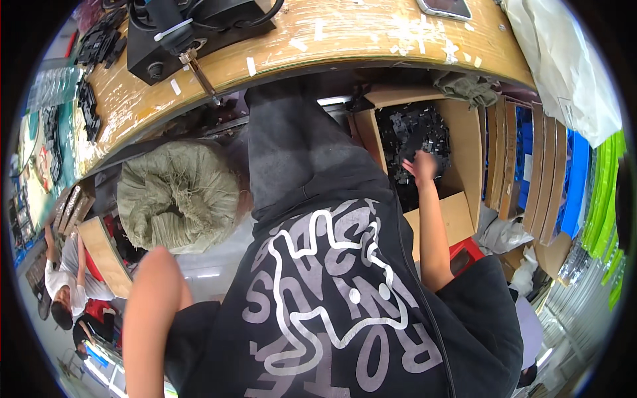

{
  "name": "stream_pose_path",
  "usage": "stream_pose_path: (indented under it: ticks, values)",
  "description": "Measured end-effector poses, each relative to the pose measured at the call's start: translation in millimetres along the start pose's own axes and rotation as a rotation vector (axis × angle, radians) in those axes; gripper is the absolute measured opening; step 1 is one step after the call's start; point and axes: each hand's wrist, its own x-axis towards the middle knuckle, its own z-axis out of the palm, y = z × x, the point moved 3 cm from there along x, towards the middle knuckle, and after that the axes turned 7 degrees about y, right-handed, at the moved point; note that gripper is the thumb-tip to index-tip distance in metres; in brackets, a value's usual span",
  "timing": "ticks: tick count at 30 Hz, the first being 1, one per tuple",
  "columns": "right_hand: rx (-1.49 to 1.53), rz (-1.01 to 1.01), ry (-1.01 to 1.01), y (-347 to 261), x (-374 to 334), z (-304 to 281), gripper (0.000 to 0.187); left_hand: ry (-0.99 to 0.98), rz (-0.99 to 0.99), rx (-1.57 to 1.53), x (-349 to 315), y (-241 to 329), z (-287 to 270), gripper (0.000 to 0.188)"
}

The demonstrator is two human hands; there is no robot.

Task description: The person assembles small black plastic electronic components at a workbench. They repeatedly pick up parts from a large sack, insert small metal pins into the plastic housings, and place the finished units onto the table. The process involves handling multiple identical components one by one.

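Note:
My right hand is over the open cardboard box under the bench, on the right. Many small black plastic parts fill the box. At my fingertips is a dark, slightly blurred black plastic part, which the thumb and forefinger seem to pinch; its exact shape is unclear. My left arm is bent, its elbow raised at lower left. The left forearm runs out of the picture at the lower edge, so the hand is hidden.
Over my lap runs the wooden bench, carrying an electric screwdriver, a black case and a phone. A woven sack stands left of my legs. Flattened cardboard is stacked at right. Another person sits far left.

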Motion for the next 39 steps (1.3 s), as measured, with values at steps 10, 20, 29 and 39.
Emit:
stream_pose_path:
  ticks: [10,20,29,39]
  values:
    - [-0.132,-0.041,0.191,19.2,41.3,-50.9,0.037,-0.062,0.199,-0.047,-5.6,-16.2,19.9,0.037]
    - [0.231,-1.369,0.094,-254.3,-176.5,67.2,0.028,-0.111,0.352,-0.040,-26.7,-1.3,35.7,0.033]
    - [-0.692,-1.961,0.125,-425.8,-130.6,194.6,0.025,-0.095,0.508,-0.047,-44.8,28.5,58.9,0.028]
    - [-1.310,-2.023,0.336,-428.3,-98.9,232.9,0.013,0.534,0.375,0.019,-76.9,-3.3,7.7,0.019]
